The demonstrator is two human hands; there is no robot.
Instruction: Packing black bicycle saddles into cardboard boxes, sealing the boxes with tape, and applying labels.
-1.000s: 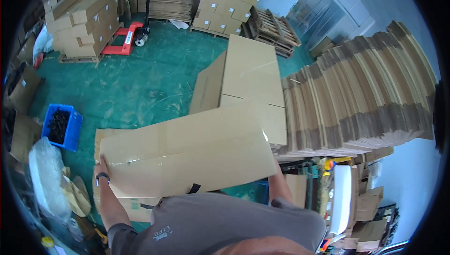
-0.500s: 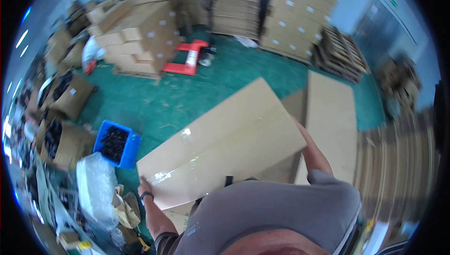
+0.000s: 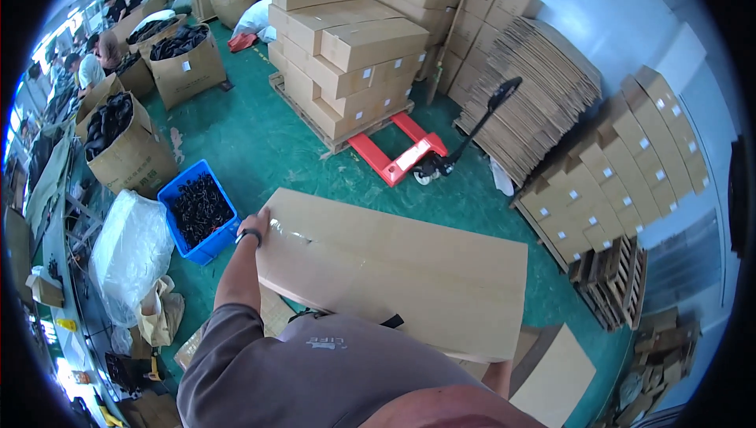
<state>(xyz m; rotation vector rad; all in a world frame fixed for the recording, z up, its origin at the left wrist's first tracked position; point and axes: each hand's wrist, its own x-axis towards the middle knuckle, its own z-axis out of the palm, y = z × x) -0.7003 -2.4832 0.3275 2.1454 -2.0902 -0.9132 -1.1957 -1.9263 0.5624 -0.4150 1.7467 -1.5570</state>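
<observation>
A long, flat cardboard box (image 3: 394, 270) with clear tape along its top is held level in front of my waist. My left hand (image 3: 258, 226), a dark band on its wrist, grips the box's left end near the far corner. At the near right corner my right hand (image 3: 498, 374) holds the box from below, its fingers mostly hidden by the cardboard. Beneath and to the right of the box, open cardboard flaps (image 3: 559, 377) show. Close to my left hand stands a blue plastic bin (image 3: 183, 248) filled with small black parts.
Ahead, stacked cartons (image 3: 346, 97) rest on a pallet with a red pallet jack (image 3: 386, 166) under it. Flattened cardboard (image 3: 543, 89), more cartons (image 3: 614, 184) and wooden pallets (image 3: 614, 278) line the right. A clear plastic bag (image 3: 130, 251) lies left; several people sit farther back.
My body and view have turned. The box has swung from slanting up to the right to sloping slightly down to the right, still in both hands. My left hand is farther forward.
</observation>
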